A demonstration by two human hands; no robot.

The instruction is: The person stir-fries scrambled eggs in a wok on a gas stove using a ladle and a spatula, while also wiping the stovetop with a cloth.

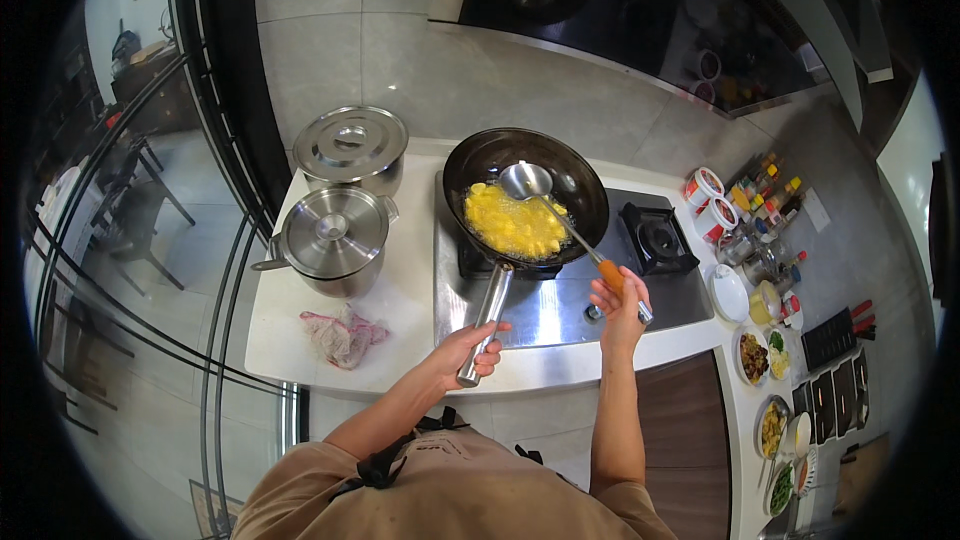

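Observation:
A dark wok (577, 187) sits over the left burner of a steel gas hob (540, 322). Yellow food pieces (514, 225) bubble in oil in its bottom. My left hand (474, 351) is closed around the wok's metal handle (489, 307). In my right hand (621, 307) is a steel cooking ladle (570, 229), gripped by its orange-brown handle section (610, 276). The ladle's round bowl (526, 181) rests over the far side of the food, inside the wok; whether it touches the food is hard to tell.
Two lidded steel pots (334, 232) and a crumpled cloth (345, 337) occupy the counter at left. A bare burner (660, 238) is at right. Beyond stand white tubs (705, 187), seasoning bottles (765, 187), plates of food (752, 356) and a knife rack (829, 337). A range hood (600, 22) hangs above.

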